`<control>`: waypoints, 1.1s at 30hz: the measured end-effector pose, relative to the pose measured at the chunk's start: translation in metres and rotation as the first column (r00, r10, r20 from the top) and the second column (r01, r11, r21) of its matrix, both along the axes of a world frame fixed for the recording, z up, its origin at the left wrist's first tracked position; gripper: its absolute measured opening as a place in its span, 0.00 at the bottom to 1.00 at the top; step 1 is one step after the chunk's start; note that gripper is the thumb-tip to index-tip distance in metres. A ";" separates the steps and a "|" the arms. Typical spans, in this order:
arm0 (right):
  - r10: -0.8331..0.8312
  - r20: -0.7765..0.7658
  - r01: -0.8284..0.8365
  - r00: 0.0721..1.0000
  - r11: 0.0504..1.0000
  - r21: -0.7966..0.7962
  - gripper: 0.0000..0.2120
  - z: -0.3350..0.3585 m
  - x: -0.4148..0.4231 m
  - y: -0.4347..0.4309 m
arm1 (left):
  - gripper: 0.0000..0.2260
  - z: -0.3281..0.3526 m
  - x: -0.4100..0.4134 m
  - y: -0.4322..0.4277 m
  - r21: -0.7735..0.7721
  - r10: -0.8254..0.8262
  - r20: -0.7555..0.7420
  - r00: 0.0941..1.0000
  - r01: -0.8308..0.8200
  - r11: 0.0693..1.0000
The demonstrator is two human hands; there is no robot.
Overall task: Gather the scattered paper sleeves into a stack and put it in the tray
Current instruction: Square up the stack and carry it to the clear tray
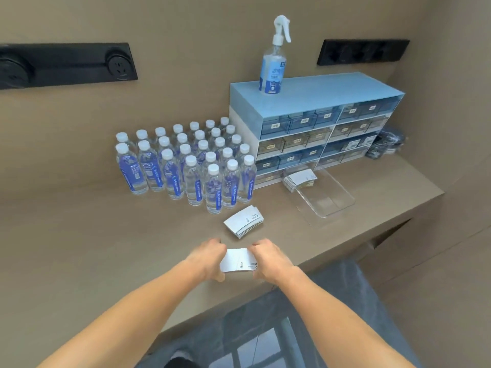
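Both of my hands grip one bundle of white paper sleeves (239, 260) just above the counter's front edge. My left hand (208, 257) clasps its left end and my right hand (269, 260) clasps its right end. A second pile of white sleeves (244, 221) lies fanned on the counter just beyond my hands. A clear plastic tray (328, 200) sits further right. At its far end rests a third stack of sleeves (299, 179).
Several water bottles (186, 166) stand in rows at the back of the brown counter (79, 229). A blue drawer organizer (316, 123) stands behind the tray with a spray bottle (273, 65) on top. Black cables (385, 146) lie at its right. The counter edge drops off close to my hands.
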State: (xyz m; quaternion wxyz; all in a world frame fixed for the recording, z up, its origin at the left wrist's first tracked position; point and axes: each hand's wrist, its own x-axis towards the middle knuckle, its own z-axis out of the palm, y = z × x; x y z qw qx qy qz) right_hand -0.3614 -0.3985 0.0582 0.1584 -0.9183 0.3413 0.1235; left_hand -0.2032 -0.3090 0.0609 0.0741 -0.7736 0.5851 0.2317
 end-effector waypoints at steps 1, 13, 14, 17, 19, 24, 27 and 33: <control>0.003 0.004 -0.003 1.000 1.000 0.002 0.15 0.000 0.001 -0.005 | 0.22 0.000 0.001 -0.004 -0.005 0.007 0.000 1.000 -0.007 1.000; -0.052 -0.086 0.059 0.995 0.995 0.075 0.21 -0.001 0.036 -0.107 | 0.24 -0.027 0.034 -0.096 -0.134 0.022 -0.097 0.995 -0.035 0.990; -0.041 -0.088 0.048 0.995 0.996 0.074 0.20 -0.001 0.041 -0.117 | 0.24 -0.027 0.038 -0.105 -0.132 0.032 -0.110 0.993 -0.046 0.990; -0.007 -0.059 0.010 0.998 0.998 0.059 0.21 0.000 0.055 -0.140 | 0.25 -0.026 0.048 -0.124 -0.144 0.051 -0.118 0.992 -0.068 0.987; 0.029 -0.022 -0.027 0.999 0.997 0.065 0.20 -0.002 0.063 -0.150 | 0.24 -0.028 0.053 -0.132 -0.146 0.077 -0.105 0.991 -0.092 0.985; 0.112 -0.009 -0.111 0.994 0.991 0.071 0.13 -0.012 0.079 -0.169 | 0.27 -0.042 0.056 -0.136 -0.129 0.209 -0.128 0.970 -0.225 0.966; 0.166 -0.011 -0.165 0.986 0.983 0.081 0.16 -0.023 0.087 -0.180 | 0.27 -0.049 0.053 -0.136 -0.118 0.272 -0.142 0.952 -0.289 0.950; 0.308 0.021 -0.307 0.951 0.938 0.159 0.23 -0.044 0.088 -0.204 | 0.28 -0.061 0.039 -0.135 -0.048 0.470 -0.254 0.845 -0.496 0.867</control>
